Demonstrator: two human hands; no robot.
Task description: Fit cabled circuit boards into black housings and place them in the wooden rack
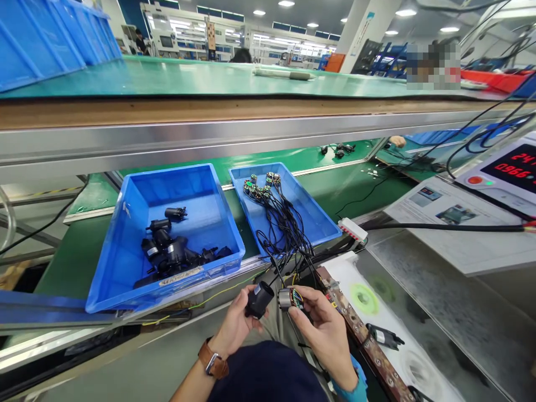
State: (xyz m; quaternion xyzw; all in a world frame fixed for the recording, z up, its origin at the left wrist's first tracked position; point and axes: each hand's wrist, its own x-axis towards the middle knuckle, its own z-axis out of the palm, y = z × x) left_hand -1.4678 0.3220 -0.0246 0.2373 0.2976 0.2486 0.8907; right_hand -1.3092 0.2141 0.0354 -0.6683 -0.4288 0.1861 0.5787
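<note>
My left hand (237, 319) is closed around a black cylindrical housing (259, 299), its round end tilted up toward the right. In my right hand (321, 324), thumb and fingers pinch a small motor core (290, 299), a grey cylinder with thin coloured wires at one end. The two parts are held close together but apart. Beyond my left hand is a deep blue bin (192, 192) with several black housings (171, 248) in it. A shallower blue tray (318, 215) holds small circuit parts (259, 188) with black cables (288, 218) trailing over its near edge.
A brown metal strip (368, 349) runs along the right, beside a white surface with another black housing (384, 336) on it. A display box (511, 173) with red digits and a printed sheet (444, 218) stand at right. A shelf edge (251, 131) crosses above the bins.
</note>
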